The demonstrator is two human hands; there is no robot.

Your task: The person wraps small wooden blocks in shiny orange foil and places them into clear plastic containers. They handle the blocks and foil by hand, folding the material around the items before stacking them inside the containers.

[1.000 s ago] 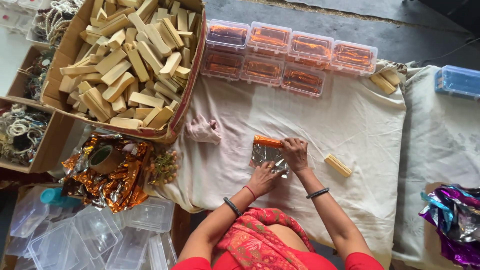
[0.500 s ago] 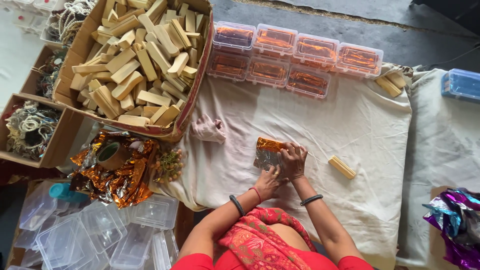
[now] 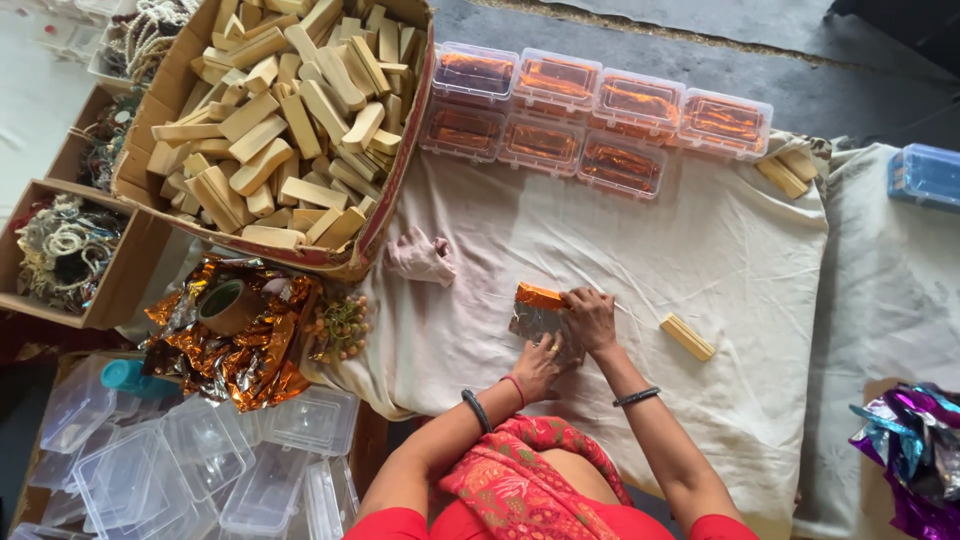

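The head view looks straight down on a cream cloth (image 3: 700, 250) spread over the surface, with the person sitting at its near edge. Both hands are together in the middle of the cloth, pressed down on a small foil packet (image 3: 537, 312), orange on its far end and silver on the rest. The left hand (image 3: 537, 367) lies flat on the near side of the packet, and the right hand (image 3: 590, 315) covers its right side with the fingers bent over the edge. I cannot tell what is inside the foil.

The step in hand seems to be wrapping: the foil is being folded and pressed closed around something block-shaped. A bare wooden block (image 3: 687, 336) lies just to the right, apart from the hands. The next move, as I judge it, calls for holding the packet steady with one hand while the other folds the loose end tightly, because foil tears and springs open easily.

At the far edge of the cloth stand clear lidded boxes (image 3: 600, 110) with orange foil inside. A cardboard box of wooden blocks (image 3: 290, 120) is at the upper left, and crumpled orange foil sheets (image 3: 240, 350) with a tape roll (image 3: 228, 305) lie on the left.
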